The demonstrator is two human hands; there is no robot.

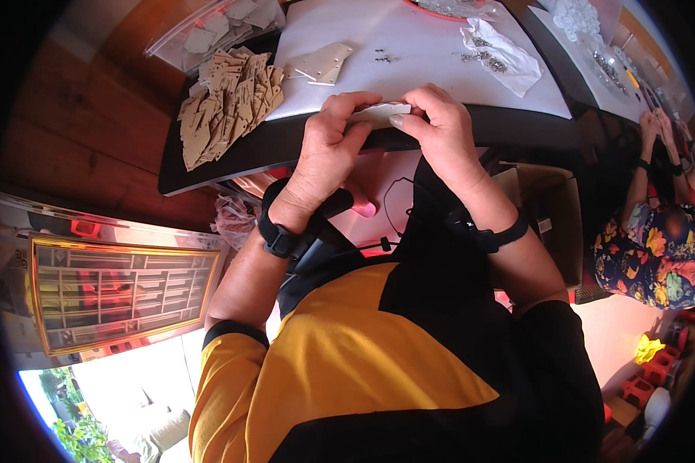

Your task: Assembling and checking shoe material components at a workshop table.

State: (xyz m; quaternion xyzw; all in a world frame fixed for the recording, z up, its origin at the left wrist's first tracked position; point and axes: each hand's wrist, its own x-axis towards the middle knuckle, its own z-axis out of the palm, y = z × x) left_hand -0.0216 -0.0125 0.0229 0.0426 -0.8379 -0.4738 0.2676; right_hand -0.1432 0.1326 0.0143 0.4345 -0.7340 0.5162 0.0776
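Observation:
Between both hands, just off the table's near edge, is a white card (381, 116), seen nearly edge-on. My left hand (330, 139) pinches its left end with thumb and fingers. My right hand (445, 133) grips the other end, the thumb pressed on the near face. Whether something small is fixed to the card is hidden by the fingers. Beyond the hands, a few loose pale cards (326, 63) with small holes lie on the white table mat (409, 65). To the left is a heaped pile of brown cards (230, 104).
Tiny metal pieces (384, 57) lie scattered on the mat. A white plastic sheet (510, 62) carries more of them. A clear bag of cards (216, 31) stands at the back left, and part of a red tray (440, 9) shows. A co-worker (649, 239) sits at the right.

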